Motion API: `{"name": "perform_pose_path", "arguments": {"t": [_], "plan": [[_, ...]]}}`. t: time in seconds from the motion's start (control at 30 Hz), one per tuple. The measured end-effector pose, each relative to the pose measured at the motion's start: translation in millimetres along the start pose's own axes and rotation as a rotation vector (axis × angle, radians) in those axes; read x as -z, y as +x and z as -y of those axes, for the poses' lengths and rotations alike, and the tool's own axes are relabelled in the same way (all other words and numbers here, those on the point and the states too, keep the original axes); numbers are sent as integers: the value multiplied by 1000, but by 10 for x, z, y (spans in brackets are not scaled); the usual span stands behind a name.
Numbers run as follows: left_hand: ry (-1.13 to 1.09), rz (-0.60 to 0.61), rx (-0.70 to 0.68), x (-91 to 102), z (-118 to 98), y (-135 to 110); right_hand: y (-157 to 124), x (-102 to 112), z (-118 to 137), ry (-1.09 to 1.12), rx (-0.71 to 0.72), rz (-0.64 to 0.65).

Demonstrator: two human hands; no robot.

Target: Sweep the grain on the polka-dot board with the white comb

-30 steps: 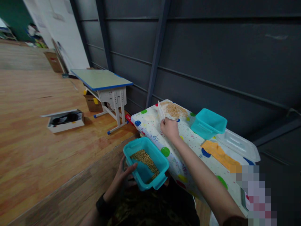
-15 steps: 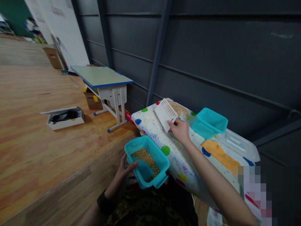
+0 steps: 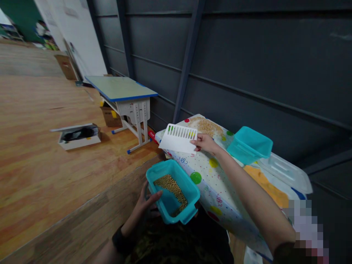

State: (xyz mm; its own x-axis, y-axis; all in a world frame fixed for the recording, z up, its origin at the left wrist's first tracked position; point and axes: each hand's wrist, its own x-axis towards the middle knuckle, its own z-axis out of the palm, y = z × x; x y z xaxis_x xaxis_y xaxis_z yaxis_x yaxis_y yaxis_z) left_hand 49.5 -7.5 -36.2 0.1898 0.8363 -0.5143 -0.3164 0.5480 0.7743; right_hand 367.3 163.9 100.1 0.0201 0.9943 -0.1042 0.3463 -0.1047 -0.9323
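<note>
My left hand (image 3: 147, 201) is closed around the near-left side of a teal plastic tub (image 3: 189, 187), held below the table's front edge. Soybean-like beans (image 3: 172, 187) lie in a band across the tub's floor. Between thumb and fingers, my right hand (image 3: 205, 143) pinches the right end of a flat white slotted scraper (image 3: 177, 141). Its row of slots points toward the wall, above the table's left end. Just beyond it, a loose pile of beans (image 3: 207, 126) is spread on the patterned tablecloth (image 3: 217, 179).
A second teal tub (image 3: 250, 145) stands at the table's back, beside a clear lid (image 3: 288, 172) and an orange cloth (image 3: 265, 185). A dark panelled wall (image 3: 261, 55) runs behind. Left are a desk (image 3: 121, 88) and an open white box (image 3: 79, 137) on the floor.
My right hand has moved slightly left and turned the scraper, so its slotted edge now faces the wall rather than the upper right. My left hand keeps the tub almost in place.
</note>
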Motion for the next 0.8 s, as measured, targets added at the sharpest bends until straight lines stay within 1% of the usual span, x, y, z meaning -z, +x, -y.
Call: {"name": "perform_pose_path", "arguments": {"t": [0.1,0.2,0.27,0.37,0.47,0.57,0.67,0.73,0.8], "plan": [[-11,2,17,14,-28,-11,157,-42,-1,-74,-6,14],[5,-2,33,35,-49,-6,360,-77,60,-111,13,16],[-1,-28,33,39,-53,-5,502,-107,119,-112,39,8],[-84,-66,13,19,-46,-33,685,-151,202,-100,67,-1],[-130,-58,10,-8,-32,-76,809,-181,257,-78,62,18],[-134,-50,3,-3,-3,-71,874,-201,283,-72,50,8],[-85,-86,6,48,47,9,882,-194,301,-33,64,-34],[-40,-117,31,102,86,89,847,-139,312,-1,78,-69],[-64,-95,52,160,124,171,760,-27,300,17,105,-135]]}}
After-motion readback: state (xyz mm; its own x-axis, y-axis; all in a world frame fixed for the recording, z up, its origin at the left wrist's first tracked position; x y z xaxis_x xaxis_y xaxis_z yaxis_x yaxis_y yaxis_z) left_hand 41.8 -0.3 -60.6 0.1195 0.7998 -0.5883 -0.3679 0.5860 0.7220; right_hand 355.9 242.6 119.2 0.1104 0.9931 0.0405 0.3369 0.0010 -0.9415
